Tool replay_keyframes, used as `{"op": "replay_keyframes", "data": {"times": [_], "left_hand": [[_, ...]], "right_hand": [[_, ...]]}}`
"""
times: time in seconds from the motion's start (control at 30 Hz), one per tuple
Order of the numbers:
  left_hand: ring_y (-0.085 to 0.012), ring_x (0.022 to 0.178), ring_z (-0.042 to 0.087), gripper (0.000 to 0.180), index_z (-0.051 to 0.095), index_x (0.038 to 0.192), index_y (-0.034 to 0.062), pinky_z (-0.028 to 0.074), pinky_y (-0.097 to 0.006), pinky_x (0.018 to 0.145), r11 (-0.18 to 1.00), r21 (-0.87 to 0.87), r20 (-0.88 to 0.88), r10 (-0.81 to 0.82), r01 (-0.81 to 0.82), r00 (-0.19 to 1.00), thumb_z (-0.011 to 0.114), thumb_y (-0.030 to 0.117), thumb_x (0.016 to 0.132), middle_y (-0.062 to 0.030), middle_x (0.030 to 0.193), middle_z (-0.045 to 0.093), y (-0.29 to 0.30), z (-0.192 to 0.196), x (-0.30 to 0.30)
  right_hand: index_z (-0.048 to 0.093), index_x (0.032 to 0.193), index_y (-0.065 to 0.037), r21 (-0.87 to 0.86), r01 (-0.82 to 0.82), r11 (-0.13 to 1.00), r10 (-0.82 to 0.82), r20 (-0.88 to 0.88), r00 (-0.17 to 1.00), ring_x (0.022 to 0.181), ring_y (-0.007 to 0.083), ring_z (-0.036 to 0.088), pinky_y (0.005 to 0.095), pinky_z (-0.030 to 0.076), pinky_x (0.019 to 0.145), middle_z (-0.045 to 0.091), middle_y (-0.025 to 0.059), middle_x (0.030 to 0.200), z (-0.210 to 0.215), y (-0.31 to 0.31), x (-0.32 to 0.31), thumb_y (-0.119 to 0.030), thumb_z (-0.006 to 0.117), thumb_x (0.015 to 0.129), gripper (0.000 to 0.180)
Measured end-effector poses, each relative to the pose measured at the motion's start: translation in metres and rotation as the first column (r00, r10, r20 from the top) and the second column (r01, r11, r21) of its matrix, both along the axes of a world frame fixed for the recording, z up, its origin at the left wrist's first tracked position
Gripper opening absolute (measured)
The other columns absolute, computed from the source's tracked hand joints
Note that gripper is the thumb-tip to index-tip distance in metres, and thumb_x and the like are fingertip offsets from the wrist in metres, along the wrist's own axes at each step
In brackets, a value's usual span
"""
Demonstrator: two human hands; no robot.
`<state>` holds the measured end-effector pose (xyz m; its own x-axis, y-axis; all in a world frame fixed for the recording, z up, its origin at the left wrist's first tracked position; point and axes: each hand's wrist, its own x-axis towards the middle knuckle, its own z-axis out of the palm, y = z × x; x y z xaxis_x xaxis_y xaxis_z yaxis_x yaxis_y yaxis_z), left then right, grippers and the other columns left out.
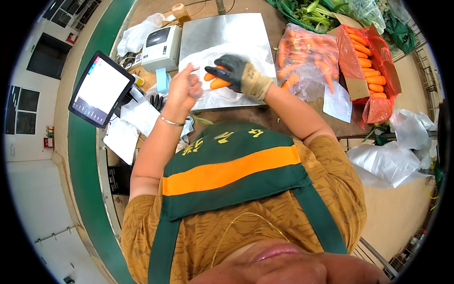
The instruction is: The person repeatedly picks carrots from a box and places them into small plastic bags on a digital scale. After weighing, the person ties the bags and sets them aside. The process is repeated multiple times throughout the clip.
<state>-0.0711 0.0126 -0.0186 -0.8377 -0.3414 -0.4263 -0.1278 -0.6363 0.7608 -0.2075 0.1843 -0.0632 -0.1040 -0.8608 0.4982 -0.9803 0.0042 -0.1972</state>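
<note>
My right hand [231, 73], in a black-coated glove with a beige cuff, grips a couple of orange carrots [219, 84]. It is over a metal weighing platform [227, 33]. Spread on the platform under both hands is a thin clear plastic bag [201, 56]. My bare left hand [185, 88] is closed at the bag's left side, its fingers curled and seemingly pinching the film. The carrots' ends point toward the left hand. How far they are inside the bag is hard to tell.
A label printer [161, 47] and a tilted screen [101, 89] stand to the left, near loose papers [121, 140]. Right of the platform lie a bag of carrots [307, 54] and a red-lined carton of carrots [347, 66]. Leafy greens [309, 16] are behind.
</note>
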Motion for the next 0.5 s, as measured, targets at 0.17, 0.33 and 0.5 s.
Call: {"op": "replay_keyframes", "data": {"times": [0.17,0.33,0.5], "left_hand": [[-0.0080,0.044,0.035,0.016,0.055,0.088,0.0057,0.029,-0.023,0.040,0.998,-0.031,-0.005,-0.052,0.052,0.999,0.060,0.020,0.095,0.0025,0.058,0.041,-0.026,-0.002,0.021],[-0.0121,0.059,0.051,0.010,0.056,0.093,0.0046,0.046,-0.028,0.059,0.979,-0.188,-0.108,0.060,-0.079,0.992,0.061,0.014,0.094,-0.0005,0.066,0.052,-0.020,-0.014,0.029],[-0.0187,0.081,0.063,0.020,0.057,0.109,-0.0006,0.049,-0.037,0.086,0.963,-0.257,-0.248,0.008,-0.074,0.969,0.061,0.010,0.093,-0.0050,0.077,0.061,-0.023,-0.013,0.046]], "right_hand": [[0.052,0.137,-0.019,0.220,0.261,0.940,-0.214,-0.215,0.953,0.099,0.0314,0.066,0.0403,0.049,0.089,0.062,0.0140,0.124,-0.099,-0.033,-0.026,-0.027,0.053,0.091,0.046],[0.063,0.118,-0.002,0.188,0.363,0.912,-0.397,0.195,0.897,0.093,0.0276,0.068,0.0367,0.052,0.087,0.068,0.0171,0.106,-0.063,-0.014,-0.022,-0.031,0.056,0.092,0.039],[0.070,0.096,0.001,0.238,0.200,0.950,-0.276,0.941,0.194,0.076,0.0121,0.063,0.0287,0.051,0.068,0.067,0.0063,0.084,0.004,0.148,-0.047,-0.030,0.068,0.086,0.032]]}}
